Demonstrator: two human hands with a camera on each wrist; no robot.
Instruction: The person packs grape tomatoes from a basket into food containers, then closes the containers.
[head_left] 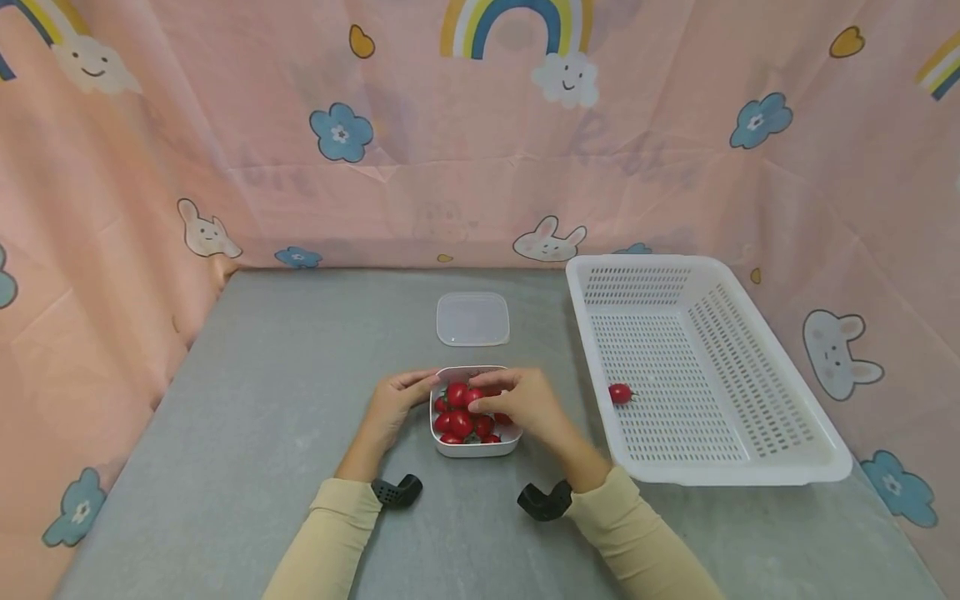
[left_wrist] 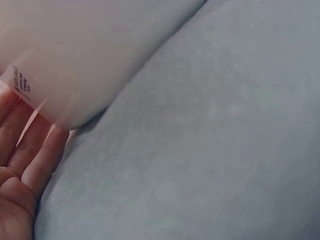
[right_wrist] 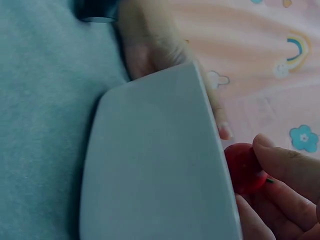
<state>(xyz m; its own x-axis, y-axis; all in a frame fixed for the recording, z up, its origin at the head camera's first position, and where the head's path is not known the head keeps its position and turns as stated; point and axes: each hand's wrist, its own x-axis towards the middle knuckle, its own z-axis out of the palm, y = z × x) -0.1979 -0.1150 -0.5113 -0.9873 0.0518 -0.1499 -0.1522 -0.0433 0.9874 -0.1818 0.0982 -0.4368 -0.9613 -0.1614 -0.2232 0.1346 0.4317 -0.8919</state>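
A small white plastic box stands on the table with several red cherry tomatoes inside. My left hand rests against the left side of this box, its fingers laid fairly straight along the outer wall. Over the right part of the box is my right hand. In the right wrist view its thumb and fingers pinch one cherry tomato just beyond the box's rim, a bit of green stem showing on it.
A clear flat lid lies behind the box. To the right stands a large white slotted basket, with a single cherry tomato by its left wall. Patterned pink cloth hangs around the grey table.
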